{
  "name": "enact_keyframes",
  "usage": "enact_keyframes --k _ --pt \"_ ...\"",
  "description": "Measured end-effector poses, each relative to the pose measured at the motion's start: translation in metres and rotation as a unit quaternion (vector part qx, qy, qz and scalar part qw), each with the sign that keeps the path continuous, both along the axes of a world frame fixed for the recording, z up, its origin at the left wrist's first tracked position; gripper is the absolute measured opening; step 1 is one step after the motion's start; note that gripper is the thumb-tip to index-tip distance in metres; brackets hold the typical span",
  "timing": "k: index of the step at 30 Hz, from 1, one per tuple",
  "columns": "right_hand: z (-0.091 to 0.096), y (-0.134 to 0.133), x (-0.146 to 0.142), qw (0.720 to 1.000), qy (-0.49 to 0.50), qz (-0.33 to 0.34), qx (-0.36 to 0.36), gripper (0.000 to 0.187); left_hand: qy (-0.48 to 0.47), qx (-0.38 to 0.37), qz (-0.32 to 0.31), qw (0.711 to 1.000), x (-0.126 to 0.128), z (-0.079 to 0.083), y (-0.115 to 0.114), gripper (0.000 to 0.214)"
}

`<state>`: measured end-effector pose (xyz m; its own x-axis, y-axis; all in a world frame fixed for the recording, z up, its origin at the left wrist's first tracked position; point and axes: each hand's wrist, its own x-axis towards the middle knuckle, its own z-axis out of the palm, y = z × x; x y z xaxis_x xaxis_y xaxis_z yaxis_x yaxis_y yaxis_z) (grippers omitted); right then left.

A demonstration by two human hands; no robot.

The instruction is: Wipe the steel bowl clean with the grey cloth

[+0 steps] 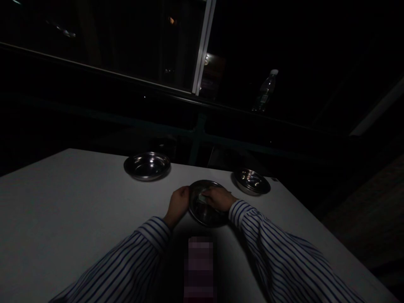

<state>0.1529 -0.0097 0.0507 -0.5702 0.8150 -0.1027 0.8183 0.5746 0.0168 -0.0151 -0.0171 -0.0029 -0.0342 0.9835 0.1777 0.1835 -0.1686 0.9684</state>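
A round, shallow metal bowl (206, 219) rests on the white table close in front of me. My left hand (179, 204) is closed at the left side of its rim, fingers curled and partly hidden. Over the inside of the bowl, my right hand (221, 198) pinches a small pale piece (202, 198) that lies against the metal. Whether this piece is cloth, paper or sponge cannot be made out in the dim light. Both forearms wear blue-and-white striped sleeves.
A second metal bowl (147, 170) stands at the far left edge of the white table (78, 202), and a third metal bowl (251, 185) near the far right corner. Beyond, a plastic bottle (265, 92) with a white cap stands by the window frame (203, 50). A blurred-out patch covers the near middle.
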Motion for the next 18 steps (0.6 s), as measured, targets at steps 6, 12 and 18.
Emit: enact_keyframes --k 6,12,18 --pt "-0.004 -0.007 -0.01 1.0 0.016 0.019 -0.008 0.028 -0.03 -0.018 -0.002 0.999 0.004 -0.002 0.001 0.037" --pt "-0.006 -0.027 -0.012 0.994 0.076 0.052 -0.05 0.028 -0.078 -0.024 -0.027 0.996 0.004 0.001 -0.006 0.032" --pt "-0.006 0.002 -0.016 0.999 0.043 0.003 -0.03 0.026 -0.098 -0.014 -0.038 0.994 0.003 0.002 -0.003 0.034"
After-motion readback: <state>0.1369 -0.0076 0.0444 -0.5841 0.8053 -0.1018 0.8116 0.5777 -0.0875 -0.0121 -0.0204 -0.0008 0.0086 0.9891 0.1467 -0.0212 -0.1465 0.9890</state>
